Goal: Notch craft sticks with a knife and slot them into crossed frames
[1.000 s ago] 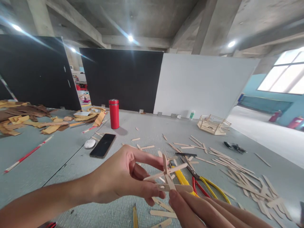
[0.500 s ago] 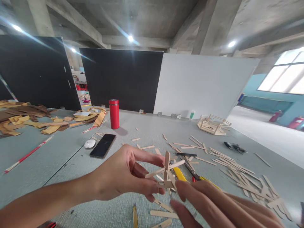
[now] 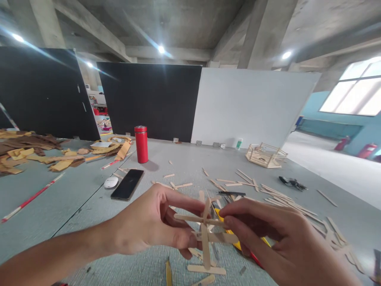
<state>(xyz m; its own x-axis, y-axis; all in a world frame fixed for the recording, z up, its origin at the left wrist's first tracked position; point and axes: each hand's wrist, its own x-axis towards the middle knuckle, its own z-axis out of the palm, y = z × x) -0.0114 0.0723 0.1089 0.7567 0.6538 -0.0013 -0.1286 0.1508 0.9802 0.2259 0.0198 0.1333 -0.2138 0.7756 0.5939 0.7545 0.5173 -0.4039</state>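
The person's left hand (image 3: 154, 226) is bare, with no glove, ring or watch to be seen. Its forearm (image 3: 56, 254) runs uncovered to the lower left edge of the view, with no sleeve, cuff or band along the part that shows. The right hand (image 3: 285, 246) is likewise bare, its back and knuckles uncovered and the fingers (image 3: 238, 224) free of rings. The fingernails that show are short and unpainted. The right wrist lies at the bottom edge, and what shows of it carries nothing.
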